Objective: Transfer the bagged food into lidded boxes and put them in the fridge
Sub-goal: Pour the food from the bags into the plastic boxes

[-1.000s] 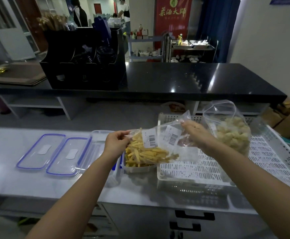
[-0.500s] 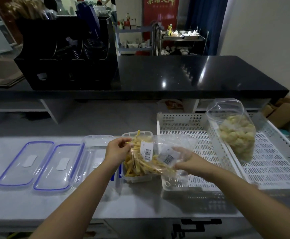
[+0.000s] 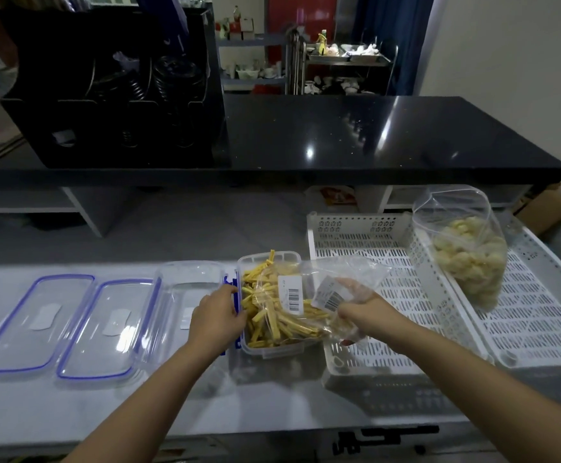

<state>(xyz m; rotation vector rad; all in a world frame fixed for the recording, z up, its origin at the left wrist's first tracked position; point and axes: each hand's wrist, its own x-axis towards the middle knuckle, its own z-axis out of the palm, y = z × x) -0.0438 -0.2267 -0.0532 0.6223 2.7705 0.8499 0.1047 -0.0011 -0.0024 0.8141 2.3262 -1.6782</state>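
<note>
A clear plastic bag [image 3: 309,295] with barcode labels lies over an open clear box [image 3: 272,349], and yellow food sticks [image 3: 265,315] spill from it into the box. My left hand [image 3: 217,315] grips the bag's mouth end at the box's left rim. My right hand [image 3: 364,310] grips the bag's closed end, over the box's right side. A second clear bag [image 3: 466,252] of pale round food pieces stands upright in the white baskets. Another empty clear box [image 3: 185,289] sits left of the filled one.
Two blue-rimmed clear lids [image 3: 35,322] [image 3: 112,325] lie flat on the pale counter at the left. Two white slotted baskets [image 3: 386,329] [image 3: 546,315] sit at the right. A black raised counter [image 3: 372,142] with a black organiser [image 3: 115,95] runs behind.
Both hands have lowered the bag from above the box down onto it, and more sticks have slid into the box. The view has tilted downward.
</note>
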